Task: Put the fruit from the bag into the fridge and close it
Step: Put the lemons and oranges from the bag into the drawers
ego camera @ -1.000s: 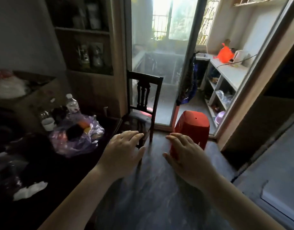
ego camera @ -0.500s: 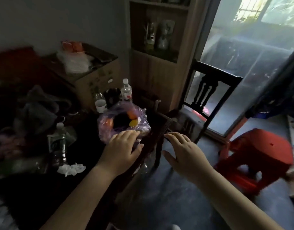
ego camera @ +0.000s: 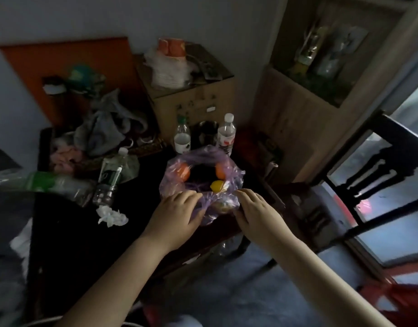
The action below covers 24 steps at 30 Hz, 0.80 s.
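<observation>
The purple plastic bag lies open on the dark bench, two oranges and a lemon inside; nothing is out yet and no fridge is in view, so I judge the task only starts. The left hand touches its rim at 7 o'clock, the right hand at 5 o'clock; fingers bent on the plastic, pinching or not I cannot tell

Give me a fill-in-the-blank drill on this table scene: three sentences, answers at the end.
1. The left hand and the right hand both touch the near side of the ____ plastic bag.
2. Visible in the bag's mouth are two orange fruits and one ____ fruit.
3. The crumpled tissue lies on the dark table, to the ____ of the left hand.

Missing words: purple; yellow; left.
</observation>
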Tool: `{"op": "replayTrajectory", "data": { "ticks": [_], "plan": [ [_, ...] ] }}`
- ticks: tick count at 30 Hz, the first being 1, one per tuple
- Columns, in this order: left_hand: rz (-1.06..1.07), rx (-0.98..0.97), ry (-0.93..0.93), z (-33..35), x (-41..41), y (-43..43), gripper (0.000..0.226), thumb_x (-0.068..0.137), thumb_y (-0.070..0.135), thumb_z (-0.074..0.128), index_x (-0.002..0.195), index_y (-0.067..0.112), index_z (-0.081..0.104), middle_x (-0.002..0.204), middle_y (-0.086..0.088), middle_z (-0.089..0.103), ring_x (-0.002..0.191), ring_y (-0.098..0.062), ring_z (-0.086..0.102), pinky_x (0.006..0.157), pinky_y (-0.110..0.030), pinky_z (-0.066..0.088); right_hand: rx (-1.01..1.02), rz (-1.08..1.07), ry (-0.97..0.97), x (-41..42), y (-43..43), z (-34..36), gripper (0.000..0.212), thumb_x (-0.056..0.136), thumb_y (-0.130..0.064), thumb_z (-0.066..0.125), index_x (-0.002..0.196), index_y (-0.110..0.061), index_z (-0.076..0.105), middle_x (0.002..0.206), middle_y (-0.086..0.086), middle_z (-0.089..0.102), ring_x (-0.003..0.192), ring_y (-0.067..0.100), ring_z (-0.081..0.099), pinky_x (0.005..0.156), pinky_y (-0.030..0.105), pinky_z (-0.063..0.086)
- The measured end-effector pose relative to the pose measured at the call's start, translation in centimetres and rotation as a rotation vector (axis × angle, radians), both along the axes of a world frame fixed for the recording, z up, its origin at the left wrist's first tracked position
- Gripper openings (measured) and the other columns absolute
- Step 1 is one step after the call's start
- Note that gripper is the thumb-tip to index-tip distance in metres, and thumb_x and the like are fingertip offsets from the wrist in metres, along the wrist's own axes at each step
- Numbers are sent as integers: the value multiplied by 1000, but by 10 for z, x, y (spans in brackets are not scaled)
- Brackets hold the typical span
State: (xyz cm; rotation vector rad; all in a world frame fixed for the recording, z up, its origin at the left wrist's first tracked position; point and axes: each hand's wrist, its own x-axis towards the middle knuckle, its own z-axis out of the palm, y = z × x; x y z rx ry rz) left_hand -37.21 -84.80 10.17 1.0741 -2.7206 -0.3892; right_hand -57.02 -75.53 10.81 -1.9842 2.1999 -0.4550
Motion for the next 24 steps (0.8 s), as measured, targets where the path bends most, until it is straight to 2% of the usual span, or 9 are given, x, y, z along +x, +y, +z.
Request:
{"op": "replayTrajectory", "data": {
  "ticks": [5, 11, 14, 16, 18, 24],
  "plan": [
    [63, 47, 25, -15, -14, -23, 56, 88, 46, 31, 125, 14, 58, 124, 0, 60, 112, -19, 58, 92, -31, 44, 108, 87, -84, -18, -55, -25, 48, 94, -16, 49, 140, -15, 38, 143, -1, 41, 132, 18, 37, 105, 23, 29],
    [54, 191, 20, -60, -43, -80, 55, 87, 43, 32, 125, 12, 57, 124, -2, 59, 113, -22, 56, 94, -31, 43, 277, 72, -121, -40, -131, -67, 46, 93, -11, 49, 138, -16, 42, 141, 1, 44, 125, 21, 46, 96, 28, 38],
    [33, 253, 21, -88, -61, -108, 44, 92, 36, 43, 128, 12, 53, 128, -3, 55, 116, -22, 52, 94, -32, 42, 363, 41, -138, -51, -164, -87, 48, 93, -11, 50, 139, -17, 42, 141, 2, 45, 121, 26, 51, 93, 35, 45],
    [11, 279, 20, -105, -73, -123, 38, 94, 31, 46, 127, 14, 52, 127, -2, 53, 114, -22, 51, 91, -31, 42, 398, 30, -143, -58, -180, -99, 48, 93, -10, 50, 140, -17, 41, 141, 2, 45, 119, 25, 53, 91, 32, 44],
    [-13, 316, 22, -119, -85, -135, 36, 95, 31, 45, 127, 14, 52, 126, -2, 52, 113, -20, 51, 90, -31, 43, 419, 22, -128, -66, -193, -109, 49, 93, -10, 49, 141, -17, 40, 142, 2, 43, 122, 23, 49, 90, 28, 41],
    [-79, 394, 32, -144, -115, -161, 40, 95, 25, 46, 133, 15, 46, 135, -3, 46, 122, -19, 44, 94, -30, 40, 368, -6, -93, -85, -221, -122, 50, 92, -8, 48, 140, -15, 40, 146, 3, 37, 135, 23, 31, 104, 31, 29]
  ]
}}
